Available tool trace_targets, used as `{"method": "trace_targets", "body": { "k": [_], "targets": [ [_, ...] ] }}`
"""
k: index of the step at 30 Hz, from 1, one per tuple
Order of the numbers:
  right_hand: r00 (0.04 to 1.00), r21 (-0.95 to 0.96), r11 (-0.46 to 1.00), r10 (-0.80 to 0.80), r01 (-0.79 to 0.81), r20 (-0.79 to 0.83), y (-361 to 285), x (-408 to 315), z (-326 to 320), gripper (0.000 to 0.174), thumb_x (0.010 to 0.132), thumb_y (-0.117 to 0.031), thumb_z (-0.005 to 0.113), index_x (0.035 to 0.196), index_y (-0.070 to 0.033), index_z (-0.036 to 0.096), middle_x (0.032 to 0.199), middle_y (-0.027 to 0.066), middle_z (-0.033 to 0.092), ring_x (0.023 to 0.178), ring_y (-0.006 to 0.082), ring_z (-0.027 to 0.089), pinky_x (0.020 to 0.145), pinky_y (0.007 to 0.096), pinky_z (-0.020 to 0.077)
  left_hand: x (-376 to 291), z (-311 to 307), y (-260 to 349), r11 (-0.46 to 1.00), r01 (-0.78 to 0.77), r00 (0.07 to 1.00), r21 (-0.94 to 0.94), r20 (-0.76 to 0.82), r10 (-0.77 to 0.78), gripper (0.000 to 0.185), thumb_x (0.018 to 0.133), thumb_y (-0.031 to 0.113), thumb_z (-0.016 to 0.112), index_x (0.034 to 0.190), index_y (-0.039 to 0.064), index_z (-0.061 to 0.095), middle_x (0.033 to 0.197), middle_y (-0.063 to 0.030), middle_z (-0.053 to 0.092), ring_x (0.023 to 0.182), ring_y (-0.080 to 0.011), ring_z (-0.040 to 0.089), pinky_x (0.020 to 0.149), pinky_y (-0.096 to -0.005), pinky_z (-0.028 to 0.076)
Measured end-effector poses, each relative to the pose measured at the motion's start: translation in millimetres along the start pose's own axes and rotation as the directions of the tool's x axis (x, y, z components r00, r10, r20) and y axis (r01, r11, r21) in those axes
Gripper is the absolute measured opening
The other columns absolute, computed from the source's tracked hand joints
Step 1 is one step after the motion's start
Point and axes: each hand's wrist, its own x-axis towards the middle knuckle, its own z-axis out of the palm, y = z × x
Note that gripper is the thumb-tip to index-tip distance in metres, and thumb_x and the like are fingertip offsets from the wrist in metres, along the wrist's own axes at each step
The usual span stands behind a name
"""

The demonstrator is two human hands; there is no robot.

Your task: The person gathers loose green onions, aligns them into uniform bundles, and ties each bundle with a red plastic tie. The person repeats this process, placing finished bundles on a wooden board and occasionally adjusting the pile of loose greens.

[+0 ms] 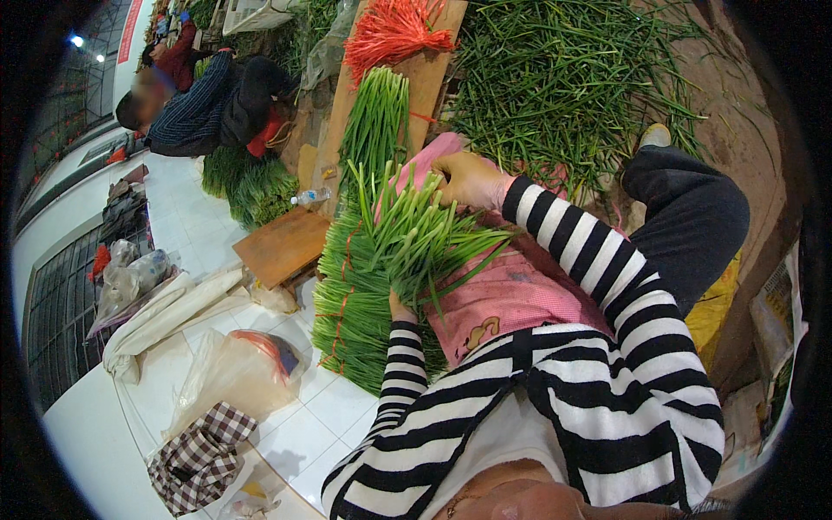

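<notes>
A loose bunch of garlic chives (422, 247), pale cut ends fanned upward, lies over my lap. My left hand (400, 308) is closed around its leafy lower part, mostly hidden by the leaves. My right hand (469, 179) is curled at the pale ends on the bunch's upper right; whether its fingertips grip any stalks is hidden. Under both hands spreads a pink cloth (513, 292) across my lap. Just left of it are stacked chive bundles (335, 312) tied with red strips. Another bundle (377, 114) rests on a wooden board (419, 84) ahead.
Red tying strips (403, 36) lie on the board's far end. Loose chives (572, 84) heap on the ground ahead right. A wooden stool (283, 244), a water bottle (311, 195) and a plastic bag (227, 377) are to the left. A co-worker (201, 104) sits at far left near more chives (250, 185).
</notes>
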Motion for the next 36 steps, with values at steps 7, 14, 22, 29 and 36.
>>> {"method": "trace_targets", "body": {
  "k": [7,14,22,29,36],
  "targets": [
    [0.978,0.111,0.987,0.136,-0.119,-0.160,4,4,-4,0.018,0.080,-0.010,0.073,0.077,-0.006,0.056,0.072,-0.0003,0.056,0.067,0.0085,0.054,0.060,0.0294,0.0492,-1,-3,-2,1.000,0.004,0.999,0.018,-0.032,-0.004,0.052,0.101,0.040,0.059,0.138,0.004,0.058,0.132,-0.0136,0.066,0.115,-0.0326,0.065,0.099,-0.0451,0.053],
    [0.615,-0.845,0.485,-0.602,-0.224,-0.509,-27,2,-110,0.042,0.074,-0.011,0.078,0.114,-0.009,0.066,0.112,0.0144,0.068,0.105,0.0340,0.066,0.085,0.0440,0.0547,10,-21,-20,0.992,0.071,0.984,0.106,-0.170,-0.052,0.063,0.105,0.054,0.038,0.141,0.005,0.056,0.134,-0.0147,0.065,0.118,-0.0336,0.062,0.099,-0.0503,0.051],
    [0.984,-0.449,0.890,0.000,0.082,0.180,66,-5,-15,0.046,0.080,-0.043,0.076,0.111,-0.008,0.074,0.100,0.0146,0.075,0.094,0.0334,0.071,0.084,0.0433,0.0546,20,-42,-25,0.991,0.087,0.992,0.102,-0.104,-0.076,0.066,0.105,0.056,0.034,0.143,0.005,0.055,0.139,-0.0163,0.062,0.122,-0.0369,0.060,0.103,-0.0501,0.050],
    [0.851,-0.717,0.671,-0.252,-0.190,-0.461,12,-8,-105,0.032,0.082,-0.017,0.078,0.111,-0.005,0.072,0.107,0.0137,0.073,0.097,0.0274,0.071,0.086,0.0378,0.0565,10,-30,-24,0.991,0.132,0.979,0.025,-0.160,-0.127,0.060,0.104,0.052,0.040,0.140,0.007,0.057,0.134,-0.0140,0.064,0.119,-0.0345,0.062,0.101,-0.0485,0.051],
    [0.960,-0.583,0.812,0.179,-0.020,0.216,53,-50,-57,0.089,0.081,-0.043,0.083,0.152,-0.007,0.044,0.141,0.0191,0.060,0.126,0.0347,0.061,0.109,0.0411,0.0456,-3,1,-7,0.993,0.110,0.980,-0.034,-0.163,-0.114,0.052,0.103,0.045,0.050,0.134,0.006,0.062,0.128,-0.0138,0.069,0.116,-0.0330,0.065,0.099,-0.0478,0.054]
  ]
}}
